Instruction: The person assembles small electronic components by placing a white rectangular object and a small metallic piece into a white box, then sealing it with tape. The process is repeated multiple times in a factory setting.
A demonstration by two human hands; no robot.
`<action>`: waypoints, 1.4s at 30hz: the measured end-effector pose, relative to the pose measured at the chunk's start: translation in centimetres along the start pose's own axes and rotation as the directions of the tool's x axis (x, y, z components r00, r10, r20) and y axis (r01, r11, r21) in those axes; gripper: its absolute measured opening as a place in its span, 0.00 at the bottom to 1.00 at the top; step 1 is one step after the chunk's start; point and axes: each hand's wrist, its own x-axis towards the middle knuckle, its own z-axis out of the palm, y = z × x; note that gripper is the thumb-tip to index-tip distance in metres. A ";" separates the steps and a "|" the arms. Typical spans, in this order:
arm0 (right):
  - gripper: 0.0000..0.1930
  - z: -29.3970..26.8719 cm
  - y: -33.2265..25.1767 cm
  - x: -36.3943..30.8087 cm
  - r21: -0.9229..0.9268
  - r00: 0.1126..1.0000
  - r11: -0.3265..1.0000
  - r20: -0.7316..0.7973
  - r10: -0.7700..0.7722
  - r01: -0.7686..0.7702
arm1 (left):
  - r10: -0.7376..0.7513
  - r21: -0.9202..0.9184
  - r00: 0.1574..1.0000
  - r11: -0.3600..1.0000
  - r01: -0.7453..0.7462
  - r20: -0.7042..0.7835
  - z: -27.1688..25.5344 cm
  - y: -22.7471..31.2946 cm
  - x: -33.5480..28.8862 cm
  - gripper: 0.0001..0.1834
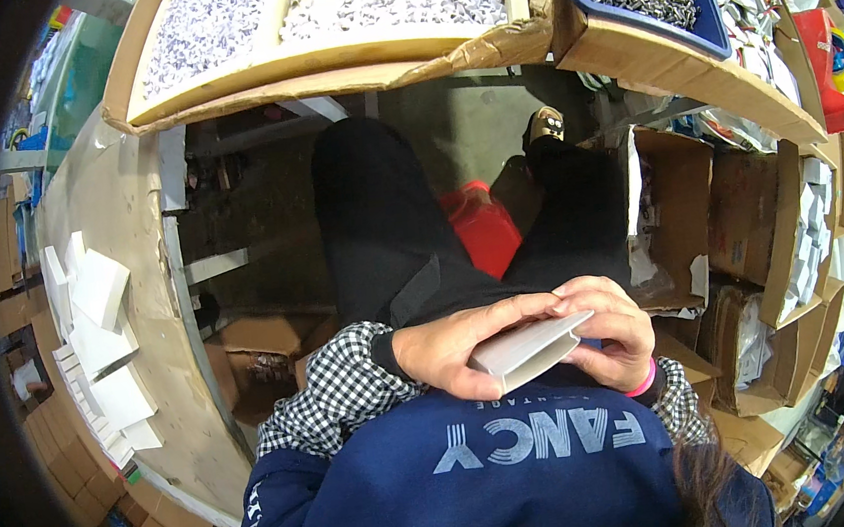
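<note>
Close to my chest, over my lap, both hands hold a small white folded cardboard box [528, 348]. My left hand [455, 349] grips it from the left side and underneath, fingers stretched along its top edge. My right hand [614, 332] wraps around its right end; a pink band sits on that wrist. The box looks flat and partly folded. My legs in black trousers [388, 216] stretch out below the hands.
A cardboard tray [324, 61] of small white pieces lies ahead, beside a blue bin [713, 27] of dark metal parts. Several white folded boxes [96, 322] are stacked on the table at the left. A red container [484, 228] stands by my legs; cardboard boxes [740, 226] crowd the right.
</note>
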 end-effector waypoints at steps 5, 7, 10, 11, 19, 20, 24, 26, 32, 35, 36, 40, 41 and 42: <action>0.14 0.1 0.0 0.5 -0.038 0.994 0.993 -0.017 0.111 -0.111 | -0.232 -0.394 0.954 0.908 0.143 -0.189 0.6 1.8 -0.5 0.36; 0.11 0.1 0.0 1.0 -0.058 0.988 0.986 -0.014 0.157 -0.157 | -0.322 -0.513 0.895 0.849 0.128 -0.310 0.9 2.5 -0.6 0.33; 0.11 1.3 0.1 1.6 0.208 0.908 0.896 -0.067 0.414 -0.393 | -0.213 -0.470 0.883 0.883 -0.009 -0.418 0.7 2.5 0.3 0.30; 0.12 1.5 0.2 1.8 0.342 0.871 0.825 -0.041 0.490 -0.449 | -0.212 -0.463 0.836 0.885 -0.056 -0.506 0.8 2.3 0.5 0.29; 0.12 0.3 2.1 2.8 0.041 0.948 0.947 0.049 0.315 -0.317 | 0.046 -0.244 0.724 0.925 -0.291 -0.688 1.0 -1.0 0.6 0.17; 0.12 0.3 2.3 2.8 0.004 0.964 0.965 0.041 0.262 -0.263 | 0.052 -0.219 0.726 0.937 -0.273 -0.686 0.9 -1.3 0.5 0.17; 0.11 -0.1 2.6 2.4 -0.062 0.974 0.973 0.015 0.225 -0.223 | 0.169 0.051 0.711 0.982 -0.184 -0.683 0.5 -1.6 0.2 0.20; 0.11 -0.6 2.4 2.4 -0.101 0.982 0.980 0.060 0.177 -0.170 | 0.279 0.113 0.724 0.956 -0.270 -0.631 0.5 -1.3 0.2 0.18; 0.16 -2.4 0.9 3.3 0.011 0.959 0.970 0.154 0.238 -0.243 | 0.135 -0.051 0.739 0.973 -0.224 -0.660 2.3 0.3 0.5 0.15; 0.16 -3.1 -0.4 3.5 -0.110 0.936 0.954 0.191 0.297 -0.281 | 0.077 -0.089 0.767 0.981 -0.173 -0.637 2.7 1.0 0.4 0.19; 0.15 -3.2 -0.6 3.6 -0.150 0.936 0.953 0.199 0.289 -0.263 | 0.071 -0.074 0.770 0.986 -0.152 -0.634 2.8 1.1 0.5 0.20; 0.16 -2.9 -0.8 3.4 -0.222 0.953 0.955 0.183 0.240 -0.198 | 0.056 0.042 0.789 0.998 -0.038 -0.612 2.7 1.1 0.6 0.23; 0.16 -2.7 -0.8 3.2 -0.219 0.963 0.958 0.155 0.221 -0.185 | 0.083 0.117 0.789 0.993 -0.015 -0.609 2.7 1.1 0.5 0.22; 0.16 -2.5 -0.8 3.1 -0.217 0.971 0.960 0.126 0.205 -0.175 | 0.110 0.190 0.790 0.982 0.009 -0.603 2.6 1.1 0.6 0.21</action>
